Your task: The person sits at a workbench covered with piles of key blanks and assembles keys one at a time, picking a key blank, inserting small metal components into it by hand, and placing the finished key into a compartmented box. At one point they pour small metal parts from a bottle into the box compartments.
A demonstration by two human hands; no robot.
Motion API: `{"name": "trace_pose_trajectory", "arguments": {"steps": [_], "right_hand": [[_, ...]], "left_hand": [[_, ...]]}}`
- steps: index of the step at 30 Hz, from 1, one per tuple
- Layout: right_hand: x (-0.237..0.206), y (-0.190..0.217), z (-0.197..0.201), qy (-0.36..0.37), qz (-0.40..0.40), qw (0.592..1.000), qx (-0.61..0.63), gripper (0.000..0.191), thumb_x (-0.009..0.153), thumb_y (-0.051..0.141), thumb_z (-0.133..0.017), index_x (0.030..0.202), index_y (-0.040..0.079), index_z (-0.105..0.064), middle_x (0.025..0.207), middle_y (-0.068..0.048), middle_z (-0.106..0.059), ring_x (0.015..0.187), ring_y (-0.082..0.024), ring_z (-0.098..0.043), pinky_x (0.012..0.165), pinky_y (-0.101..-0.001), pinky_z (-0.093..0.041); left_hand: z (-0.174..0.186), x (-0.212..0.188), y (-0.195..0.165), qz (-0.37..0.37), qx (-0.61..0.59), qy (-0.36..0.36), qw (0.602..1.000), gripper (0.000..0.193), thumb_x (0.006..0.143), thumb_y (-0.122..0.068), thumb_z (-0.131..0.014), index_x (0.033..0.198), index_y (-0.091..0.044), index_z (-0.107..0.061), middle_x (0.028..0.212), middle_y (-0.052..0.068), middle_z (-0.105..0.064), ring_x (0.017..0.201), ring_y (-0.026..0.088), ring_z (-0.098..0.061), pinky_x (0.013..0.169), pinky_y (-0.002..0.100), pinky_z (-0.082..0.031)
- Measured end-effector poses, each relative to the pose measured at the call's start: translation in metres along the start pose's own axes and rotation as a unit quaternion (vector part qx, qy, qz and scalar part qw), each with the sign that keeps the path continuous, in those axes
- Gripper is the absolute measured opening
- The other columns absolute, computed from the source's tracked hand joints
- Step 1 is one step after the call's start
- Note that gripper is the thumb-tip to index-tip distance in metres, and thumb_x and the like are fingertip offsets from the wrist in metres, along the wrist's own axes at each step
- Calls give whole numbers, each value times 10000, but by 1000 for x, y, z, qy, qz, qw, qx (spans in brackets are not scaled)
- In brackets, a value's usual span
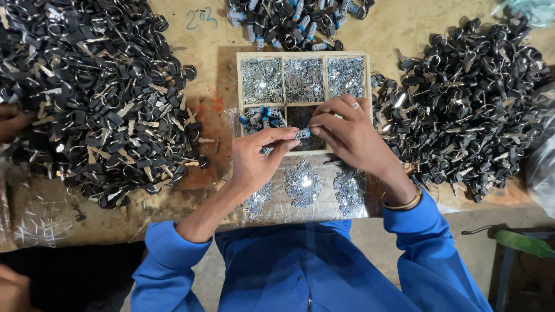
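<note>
The left hand (254, 159) and the right hand (347, 133) are meeting over the front edge of the wooden compartment tray (303, 55), both pinching a small blue-and-silver cylinder (303, 134) between fingertips. Heaps of black keys (98, 98) are lying on the desk (214, 104) either side of the tray.

Head view, single camera: looking steeply down from above the person's blue sleeves, facing forward across the worktop (399, 29), sitting near, taking in the compartmented tray (303, 55) at centre.
</note>
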State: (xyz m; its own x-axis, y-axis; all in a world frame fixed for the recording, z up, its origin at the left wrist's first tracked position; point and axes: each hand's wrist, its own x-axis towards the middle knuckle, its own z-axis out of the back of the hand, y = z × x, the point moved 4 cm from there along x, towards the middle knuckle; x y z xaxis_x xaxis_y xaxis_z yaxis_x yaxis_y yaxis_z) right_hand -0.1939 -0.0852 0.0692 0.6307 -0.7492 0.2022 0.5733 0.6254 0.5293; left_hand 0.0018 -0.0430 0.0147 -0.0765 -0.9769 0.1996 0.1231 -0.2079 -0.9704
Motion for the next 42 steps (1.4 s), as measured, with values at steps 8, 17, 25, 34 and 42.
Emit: {"name": "trace_pose_trajectory", "arguments": {"steps": [8,17,25,34,42], "right_hand": [[1,4,1,-18,-13,1000,1,146,960,169,-720,1074,80,-706,1125,-48,-664,1085,-266,-605,956,-419,-414],[-2,1,-3,-48,-31,987,148,125,1003,112,-707,1113,56,-684,1143,-65,-671,1118,-261,-650,967,-383,-486],[-4,3,-7,-44,-2,996,76,139,969,93,-728,1099,47,-713,1107,-78,-704,1091,-279,-666,944,-415,-490],[-6,4,-11,-41,-14,997,71,156,966,103,-738,1113,55,-716,1129,-90,-693,1086,-281,-662,939,-395,-509],[-5,6,-10,-37,4,997,73,177,933,74,-747,1110,76,-759,1147,-64,-705,1096,-258,-670,941,-391,-505]], "left_hand": [[0,0,-1,-4,6,1,1000,175,904,41,-776,1074,14,-747,1086,108,-790,961,153,-779,831,273,-652],[1,1,-2,8,2,0,1000,175,907,36,-774,1078,11,-749,1074,102,-793,954,151,-778,830,272,-652],[0,1,-3,6,13,-5,1000,172,898,17,-796,1064,3,-755,1054,103,-796,946,147,-783,831,273,-652],[0,-1,0,1,15,-1,1000,173,894,21,-794,1062,7,-754,1066,115,-792,958,166,-787,843,283,-658],[0,-2,2,-7,21,2,1000,162,894,34,-787,1050,9,-753,1083,130,-788,979,190,-791,848,296,-668]]}}
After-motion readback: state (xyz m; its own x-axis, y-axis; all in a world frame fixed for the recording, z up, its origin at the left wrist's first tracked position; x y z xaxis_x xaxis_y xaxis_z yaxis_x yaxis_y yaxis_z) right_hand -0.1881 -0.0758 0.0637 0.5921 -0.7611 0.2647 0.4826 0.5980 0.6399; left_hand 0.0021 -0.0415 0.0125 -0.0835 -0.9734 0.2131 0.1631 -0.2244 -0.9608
